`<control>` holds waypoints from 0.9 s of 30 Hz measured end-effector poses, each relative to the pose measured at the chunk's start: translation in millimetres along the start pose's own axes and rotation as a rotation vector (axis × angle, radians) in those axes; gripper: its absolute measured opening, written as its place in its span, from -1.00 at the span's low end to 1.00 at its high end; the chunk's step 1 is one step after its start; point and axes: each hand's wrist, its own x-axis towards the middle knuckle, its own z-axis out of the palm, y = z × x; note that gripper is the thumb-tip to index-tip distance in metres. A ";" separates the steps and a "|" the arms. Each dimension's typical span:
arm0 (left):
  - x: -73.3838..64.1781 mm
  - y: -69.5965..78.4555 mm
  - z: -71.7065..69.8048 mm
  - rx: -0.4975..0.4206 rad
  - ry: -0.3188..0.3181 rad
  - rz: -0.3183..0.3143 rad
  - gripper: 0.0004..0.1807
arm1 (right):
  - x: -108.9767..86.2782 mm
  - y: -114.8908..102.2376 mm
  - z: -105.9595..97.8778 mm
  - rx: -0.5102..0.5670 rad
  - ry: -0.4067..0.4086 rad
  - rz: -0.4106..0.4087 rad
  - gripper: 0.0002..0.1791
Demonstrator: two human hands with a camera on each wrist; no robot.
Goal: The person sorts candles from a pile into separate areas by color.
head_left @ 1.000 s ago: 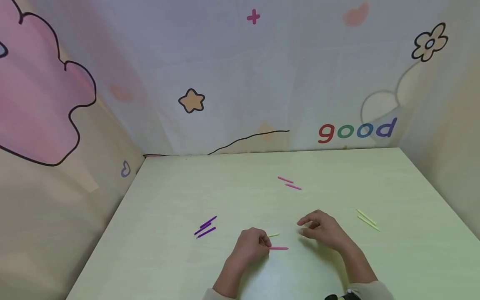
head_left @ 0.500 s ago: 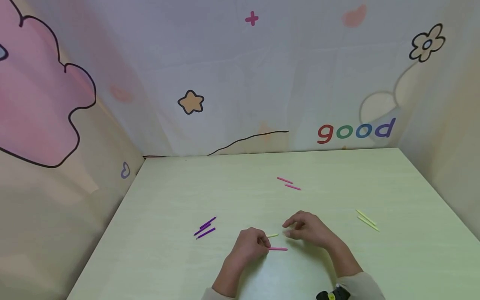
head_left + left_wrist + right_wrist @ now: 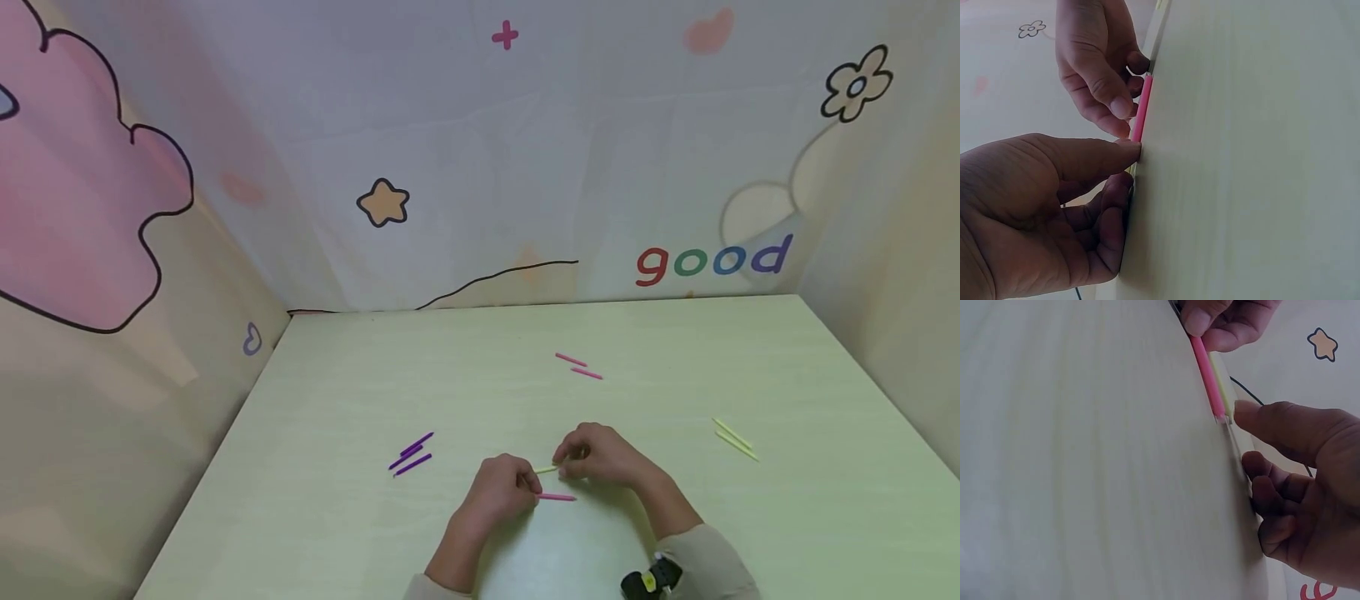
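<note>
In the head view my left hand [image 3: 504, 487] rests low over the table and pinches the left end of a thin pink stick [image 3: 557, 497]. The pink stick has a narrow pale tip in the right wrist view. Just behind it lies a thin yellow stick [image 3: 546, 469], its left end hidden by my left hand. My right hand [image 3: 603, 454] has thumb and index finger at the yellow stick's right end; its other fingers are curled near the tabletop. Whether that thumb [image 3: 1250, 419] and finger have closed on the stick is unclear.
Several purple sticks [image 3: 411, 455] lie on the table [image 3: 337, 533] to the left. Two pink sticks [image 3: 579, 367] lie farther back, and yellow sticks [image 3: 735, 440] lie to the right. A printed curtain [image 3: 480, 150] hangs behind the table.
My right hand has moved left across the table until its thumb and index finger are at the yellow stick's right end. The left hand and its pink stick have stayed in place.
</note>
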 end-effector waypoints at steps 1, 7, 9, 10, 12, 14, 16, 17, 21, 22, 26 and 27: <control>0.4 0.0 0.1 0.005 0.000 0.002 -0.85 | 0.8 -0.4 0.6 -0.016 -0.002 -0.001 -0.90; -0.2 -0.1 0.7 0.019 -0.006 0.009 -0.84 | 4.6 -4.3 3.9 -0.085 -0.007 0.050 -0.91; -0.8 -0.7 0.5 0.018 -0.007 0.020 -0.84 | 5.1 -5.1 4.5 -0.104 -0.005 0.065 -0.89; -1.0 -1.0 0.3 0.020 -0.006 0.026 -0.84 | 5.3 -5.1 4.7 -0.113 -0.002 0.068 -0.88; -1.2 -1.9 -0.2 0.018 -0.006 0.038 -0.84 | 5.7 -4.7 5.0 -0.129 0.005 0.071 -0.86; -1.0 -2.5 -0.7 0.021 -0.006 0.048 -0.83 | 6.2 -3.8 4.9 -0.141 0.011 0.065 -0.85; -1.0 -2.7 -1.1 0.018 -0.010 0.051 -0.83 | 6.0 -3.3 4.7 -0.139 0.012 0.060 -0.86; -1.1 -2.7 -1.1 0.017 -0.013 0.053 -0.83 | 6.0 -2.9 4.7 -0.135 0.010 0.058 -0.87; -1.9 -2.6 -0.8 0.022 -0.015 0.050 -0.82 | 5.2 -3.0 4.8 -0.119 0.001 0.046 -0.91; -2.1 -2.4 -0.8 0.024 -0.014 0.046 -0.81 | 5.2 -3.0 5.1 -0.118 0.000 0.043 -0.91; -2.2 -1.6 -1.5 0.029 -0.011 0.029 -0.80 | 5.4 -3.4 6.2 -0.128 0.008 0.051 -0.89; -2.2 -1.4 -1.8 0.030 -0.011 0.025 -0.80 | 5.1 -3.5 6.4 -0.129 0.010 0.052 -0.88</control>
